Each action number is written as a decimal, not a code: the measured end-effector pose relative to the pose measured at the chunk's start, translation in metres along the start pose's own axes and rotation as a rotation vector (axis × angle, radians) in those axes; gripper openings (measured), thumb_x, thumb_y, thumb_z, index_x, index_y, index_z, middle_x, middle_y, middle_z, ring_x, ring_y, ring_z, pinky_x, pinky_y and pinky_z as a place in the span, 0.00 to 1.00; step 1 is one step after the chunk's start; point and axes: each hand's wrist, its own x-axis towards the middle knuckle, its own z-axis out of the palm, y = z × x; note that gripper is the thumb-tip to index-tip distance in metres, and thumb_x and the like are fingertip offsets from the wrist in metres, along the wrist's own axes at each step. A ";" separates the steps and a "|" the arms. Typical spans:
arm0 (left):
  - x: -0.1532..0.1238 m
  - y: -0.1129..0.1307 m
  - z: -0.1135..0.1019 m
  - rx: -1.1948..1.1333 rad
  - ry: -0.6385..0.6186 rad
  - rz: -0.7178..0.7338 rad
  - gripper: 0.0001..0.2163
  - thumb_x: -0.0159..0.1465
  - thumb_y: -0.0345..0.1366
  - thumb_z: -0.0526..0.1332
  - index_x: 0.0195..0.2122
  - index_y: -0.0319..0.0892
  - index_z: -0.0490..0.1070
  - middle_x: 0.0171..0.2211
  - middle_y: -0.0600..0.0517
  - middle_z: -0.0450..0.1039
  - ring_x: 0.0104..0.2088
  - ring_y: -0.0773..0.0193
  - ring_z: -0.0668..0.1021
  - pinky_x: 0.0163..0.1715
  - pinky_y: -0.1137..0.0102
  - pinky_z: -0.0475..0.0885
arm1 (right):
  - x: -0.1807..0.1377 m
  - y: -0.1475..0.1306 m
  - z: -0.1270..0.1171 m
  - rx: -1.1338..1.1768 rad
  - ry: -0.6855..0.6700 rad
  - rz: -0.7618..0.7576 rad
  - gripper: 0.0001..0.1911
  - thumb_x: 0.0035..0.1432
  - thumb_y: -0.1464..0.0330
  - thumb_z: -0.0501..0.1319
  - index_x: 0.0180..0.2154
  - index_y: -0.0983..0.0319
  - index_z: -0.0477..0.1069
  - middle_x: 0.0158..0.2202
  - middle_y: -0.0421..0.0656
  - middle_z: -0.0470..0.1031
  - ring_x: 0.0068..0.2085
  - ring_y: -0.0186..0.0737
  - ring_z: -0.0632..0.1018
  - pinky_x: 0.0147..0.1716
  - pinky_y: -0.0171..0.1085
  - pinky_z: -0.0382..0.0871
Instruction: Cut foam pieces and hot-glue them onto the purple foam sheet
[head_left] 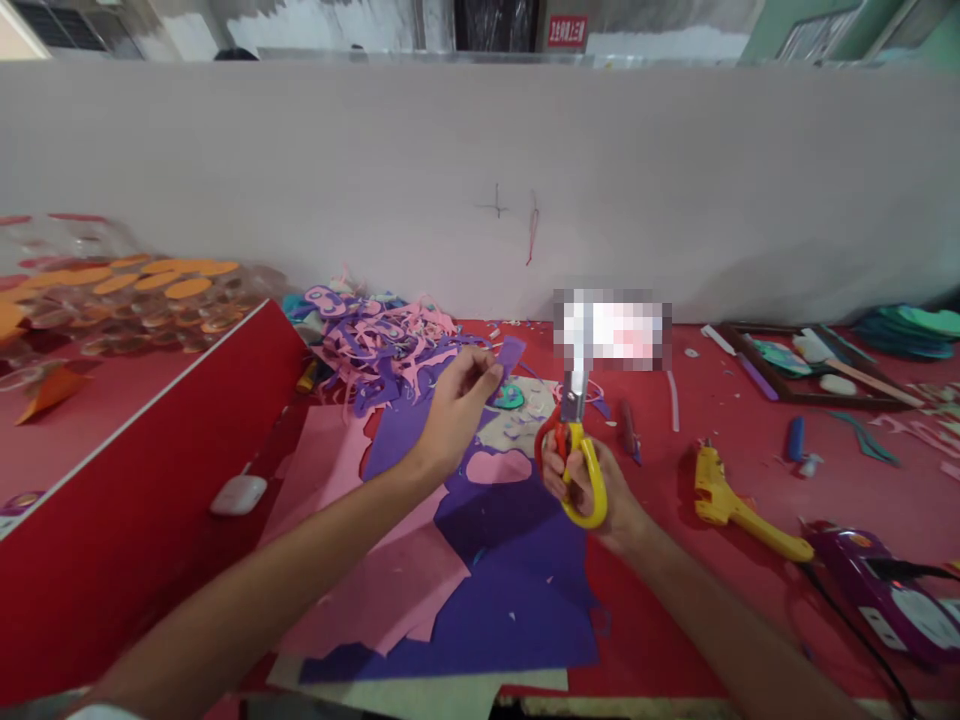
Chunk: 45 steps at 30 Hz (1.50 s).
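My left hand (465, 395) pinches a small purple foam piece (511, 352) between thumb and fingers, above the table's middle. In my right hand (589, 480) is a pair of scissors (576, 410) with one red and one yellow handle loop, its blades pointing up and away from me. The two hands are apart. Beneath them lie a large purple foam sheet (517, 560) and a pink foam sheet (375, 580) with cut, ragged edges. A rounded pink cutout (498, 467) rests on the purple sheet, and a small teal piece (510, 398) sits just past my left hand.
A heap of pink and purple scraps (390, 345) lies at the back left, beside a red divider (157, 480). To the right are a yellow glue gun (742, 510), a purple power strip (889, 590) and a dark tray (810, 365). A pale wall (337, 170) closes the back.
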 end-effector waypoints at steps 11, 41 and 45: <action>0.026 0.020 0.034 -0.039 -0.043 0.110 0.03 0.66 0.29 0.60 0.36 0.43 0.67 0.25 0.58 0.66 0.25 0.72 0.69 0.27 0.74 0.63 | 0.003 0.007 -0.003 -0.070 -0.071 -0.050 0.40 0.50 0.29 0.55 0.37 0.59 0.69 0.25 0.36 0.66 0.17 0.28 0.60 0.13 0.30 0.61; -0.011 0.029 0.050 0.234 -0.096 0.136 0.08 0.67 0.32 0.57 0.30 0.43 0.61 0.26 0.57 0.63 0.28 0.69 0.66 0.30 0.71 0.63 | -0.012 0.006 -0.009 -0.488 -0.004 -0.224 0.34 0.57 0.33 0.53 0.39 0.58 0.67 0.28 0.38 0.64 0.25 0.36 0.66 0.24 0.37 0.67; -0.011 0.028 0.050 0.233 -0.089 0.126 0.08 0.67 0.32 0.57 0.30 0.43 0.61 0.27 0.56 0.63 0.28 0.68 0.67 0.31 0.71 0.64 | -0.012 0.002 -0.010 -0.544 -0.013 -0.247 0.33 0.60 0.35 0.52 0.37 0.58 0.67 0.27 0.38 0.64 0.24 0.35 0.66 0.23 0.36 0.67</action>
